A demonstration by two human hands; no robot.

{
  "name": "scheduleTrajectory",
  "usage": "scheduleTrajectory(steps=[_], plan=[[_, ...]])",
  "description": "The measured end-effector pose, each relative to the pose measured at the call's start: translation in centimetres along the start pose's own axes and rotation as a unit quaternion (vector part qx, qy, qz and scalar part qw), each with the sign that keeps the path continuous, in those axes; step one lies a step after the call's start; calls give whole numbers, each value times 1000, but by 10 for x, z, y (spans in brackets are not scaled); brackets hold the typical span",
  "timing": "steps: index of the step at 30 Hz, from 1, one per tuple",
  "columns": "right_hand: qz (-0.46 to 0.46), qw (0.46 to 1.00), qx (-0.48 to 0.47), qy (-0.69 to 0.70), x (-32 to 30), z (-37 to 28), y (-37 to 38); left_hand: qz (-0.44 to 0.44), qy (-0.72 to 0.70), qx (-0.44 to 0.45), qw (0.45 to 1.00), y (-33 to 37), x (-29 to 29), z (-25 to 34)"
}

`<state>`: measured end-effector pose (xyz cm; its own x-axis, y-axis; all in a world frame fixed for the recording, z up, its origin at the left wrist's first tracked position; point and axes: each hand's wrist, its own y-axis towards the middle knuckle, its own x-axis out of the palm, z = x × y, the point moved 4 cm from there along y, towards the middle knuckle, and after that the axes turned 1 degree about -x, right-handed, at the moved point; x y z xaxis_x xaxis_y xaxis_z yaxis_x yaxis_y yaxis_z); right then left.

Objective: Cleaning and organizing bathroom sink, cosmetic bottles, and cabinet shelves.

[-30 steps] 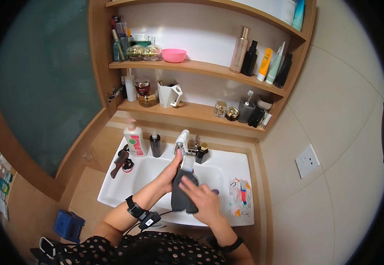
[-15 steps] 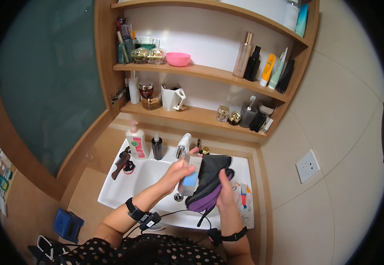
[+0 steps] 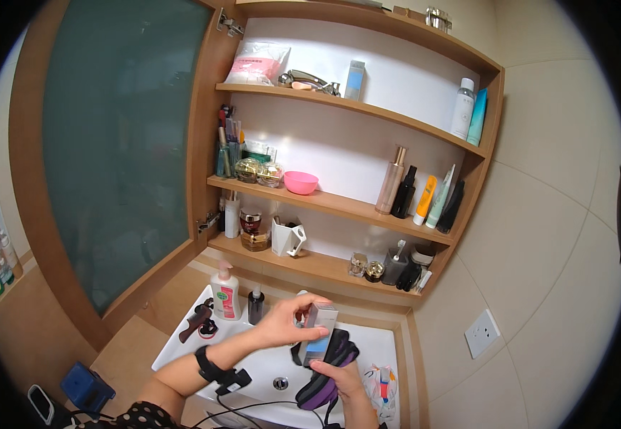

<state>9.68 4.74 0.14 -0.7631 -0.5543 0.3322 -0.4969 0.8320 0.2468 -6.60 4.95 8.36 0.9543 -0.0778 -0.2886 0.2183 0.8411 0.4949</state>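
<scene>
Above the white sink (image 3: pixel 253 368), my left hand (image 3: pixel 285 325) is closed on a small grey-and-blue carton (image 3: pixel 323 322). Its fingers go over the carton's top and far side, and the thumb lies across the front. My right hand (image 3: pixel 343 377) grips a black-and-purple zip pouch (image 3: pixel 318 390), its thumb touching the carton's lower end. The carton stands nearly upright in front of the pouch and covers part of it. A similar grey-and-blue carton (image 3: pixel 354 80) stands on the cabinet's top shelf.
Bottles, tubes and jars line the open cabinet's shelves (image 3: pixel 353 207), with a pink bowl (image 3: pixel 300 182) among them. The glass door (image 3: pixel 121 143) is swung out at left. A pump bottle (image 3: pixel 225 294), dark bottle (image 3: pixel 255 307) and clear bag (image 3: pixel 380 386) rest on the sink.
The view has tilted up, bringing the top shelf into sight. My left fingers now reach over the carton's top. My right thumb has come onto its lower end.
</scene>
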Motion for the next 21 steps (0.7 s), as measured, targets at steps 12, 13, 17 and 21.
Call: scheduleTrajectory(steps=[12,13,17,21], plan=[[102,994,-35,16,-69,-23,-20,161,97,317,930,175,-129,192],[97,994,-41,10,-74,-22,-20,199,155,356,900,193,-135,207],[125,992,-33,-10,-98,-20,-24,245,239,405,848,271,-150,234],[167,986,-24,17,-103,-43,-25,301,283,429,803,333,-145,235]])
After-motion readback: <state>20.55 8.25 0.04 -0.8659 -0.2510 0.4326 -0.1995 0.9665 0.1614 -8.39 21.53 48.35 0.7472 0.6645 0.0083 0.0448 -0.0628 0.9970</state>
